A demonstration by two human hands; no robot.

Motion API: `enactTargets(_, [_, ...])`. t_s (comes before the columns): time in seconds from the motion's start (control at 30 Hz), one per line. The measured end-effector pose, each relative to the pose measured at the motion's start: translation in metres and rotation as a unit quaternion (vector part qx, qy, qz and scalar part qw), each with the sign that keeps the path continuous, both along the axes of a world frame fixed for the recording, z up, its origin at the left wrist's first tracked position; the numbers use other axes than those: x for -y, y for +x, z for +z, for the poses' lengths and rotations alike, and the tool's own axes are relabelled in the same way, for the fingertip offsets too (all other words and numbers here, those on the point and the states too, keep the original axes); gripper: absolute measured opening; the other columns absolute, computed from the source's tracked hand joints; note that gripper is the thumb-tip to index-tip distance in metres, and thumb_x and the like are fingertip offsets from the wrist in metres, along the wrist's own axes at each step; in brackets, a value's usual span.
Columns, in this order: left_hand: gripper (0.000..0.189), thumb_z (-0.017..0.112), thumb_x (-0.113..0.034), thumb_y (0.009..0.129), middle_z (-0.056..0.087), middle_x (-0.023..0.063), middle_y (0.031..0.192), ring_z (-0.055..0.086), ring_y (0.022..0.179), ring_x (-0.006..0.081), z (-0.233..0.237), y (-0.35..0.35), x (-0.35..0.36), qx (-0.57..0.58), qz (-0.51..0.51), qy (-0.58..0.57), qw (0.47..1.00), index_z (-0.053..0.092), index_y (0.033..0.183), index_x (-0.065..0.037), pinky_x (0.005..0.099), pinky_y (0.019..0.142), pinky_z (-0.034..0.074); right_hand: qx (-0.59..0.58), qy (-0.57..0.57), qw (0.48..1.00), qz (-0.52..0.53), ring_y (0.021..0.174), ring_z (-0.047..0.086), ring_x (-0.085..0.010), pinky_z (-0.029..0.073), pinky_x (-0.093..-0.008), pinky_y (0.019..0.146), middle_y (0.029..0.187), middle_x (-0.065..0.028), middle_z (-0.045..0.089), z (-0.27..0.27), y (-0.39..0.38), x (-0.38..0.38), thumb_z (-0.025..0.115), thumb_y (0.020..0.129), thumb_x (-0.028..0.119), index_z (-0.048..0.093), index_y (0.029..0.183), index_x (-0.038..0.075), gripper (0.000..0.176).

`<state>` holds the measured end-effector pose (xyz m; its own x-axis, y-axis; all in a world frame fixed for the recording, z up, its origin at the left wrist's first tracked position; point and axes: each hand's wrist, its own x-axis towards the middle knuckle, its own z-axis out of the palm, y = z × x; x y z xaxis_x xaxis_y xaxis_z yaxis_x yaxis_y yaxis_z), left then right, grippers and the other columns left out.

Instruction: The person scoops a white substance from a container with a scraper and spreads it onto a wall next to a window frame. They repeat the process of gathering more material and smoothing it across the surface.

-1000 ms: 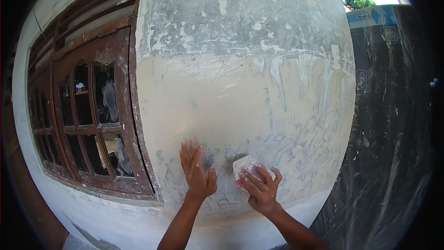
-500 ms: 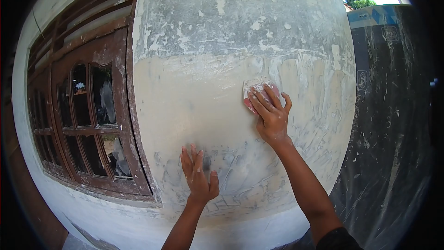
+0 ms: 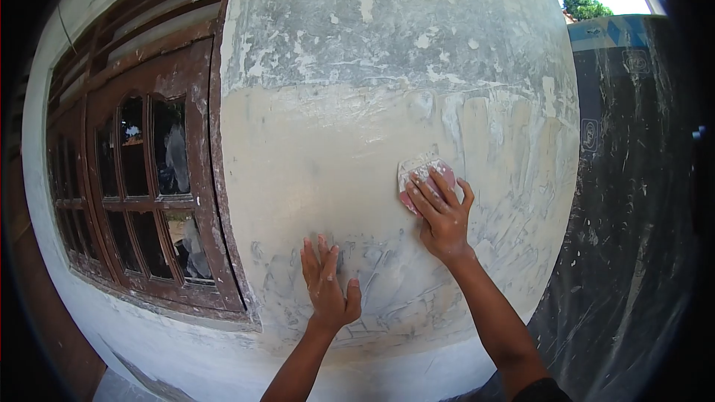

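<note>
My right hand (image 3: 447, 225) presses a flat pink putty scraper (image 3: 415, 170) to the wall, with the fingers spread over its face. White putty is smeared across the scraper's upper part and on the fingertips. Lower and to the left, my left hand (image 3: 326, 290) holds nothing; its fingers point up, stretched out close to the wall, and their tips are dusted white. The wall (image 3: 298, 156) carries a smooth cream coat of putty across its middle. Rough grey plaster with white patches shows above, and streaky ridges lie to the right and below.
A brown wooden window (image 3: 141, 201) with glass panes is set in the wall at left. On the right hangs a dark sheet (image 3: 611, 201) splashed with white, with a blue band along its top. A green tree (image 3: 585, 6) stands beyond it.
My right hand has slid down the wall with the scraper, by a short distance. My left hand stays almost in place; the view has shifted slightly.
</note>
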<state>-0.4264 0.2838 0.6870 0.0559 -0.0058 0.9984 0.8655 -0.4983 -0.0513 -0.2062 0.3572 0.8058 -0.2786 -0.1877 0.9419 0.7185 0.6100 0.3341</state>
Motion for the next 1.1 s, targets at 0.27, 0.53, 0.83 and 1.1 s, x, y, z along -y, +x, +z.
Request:
enactTargets(0.27, [0.061,0.05,-0.021,0.095,0.035,0.0334,0.158,0.019,0.15,0.0564,0.0,0.002,-0.01,-0.009,-0.017,0.006,1.0,0.036,0.15,0.003,0.0687,0.119,0.012,-0.043,0.071,0.996,0.025,0.129,0.06,-0.0235,0.025,-0.0486,0.113,0.131,-0.003,0.071,0.068,-0.009,0.027,0.061,0.081,-0.008,0.07,0.129,0.013,0.053])
enactTargets(0.53, [0.061,0.051,-0.02,0.094,0.036,0.0342,0.157,0.02,0.15,0.0559,-0.014,-0.002,-0.006,-0.006,-0.04,-0.007,0.999,0.037,0.148,0.003,0.0678,0.119,0.013,-0.082,-0.041,0.996,-0.021,0.137,0.054,-0.025,0.018,-0.0547,0.115,0.137,-0.0025,0.067,-0.043,-0.031,0.01,0.061,0.072,-0.007,0.069,0.131,0.014,0.063])
enactTargets(0.83, [0.063,0.053,-0.02,0.092,0.037,0.0357,0.156,0.02,0.15,0.0564,-0.021,-0.028,0.012,-0.047,-0.074,-0.031,0.996,0.036,0.148,0.003,0.0675,0.12,0.013,-0.127,-0.062,0.99,0.016,0.128,0.06,-0.0261,0.023,-0.053,0.113,0.126,-0.0046,0.072,-0.112,-0.043,0.079,0.062,0.078,-0.007,0.07,0.128,0.012,0.054])
enactTargets(1.1, [0.063,0.053,-0.019,0.092,0.033,0.034,0.159,0.019,0.15,0.0561,-0.024,-0.043,0.022,-0.029,-0.094,-0.048,0.994,0.036,0.148,0.003,0.0699,0.118,0.013,-0.155,-0.044,0.987,-0.021,0.135,0.052,-0.0256,0.023,-0.05,0.112,0.138,-0.0018,0.066,-0.008,-0.086,0.03,0.061,0.077,-0.01,0.068,0.133,0.015,0.062])
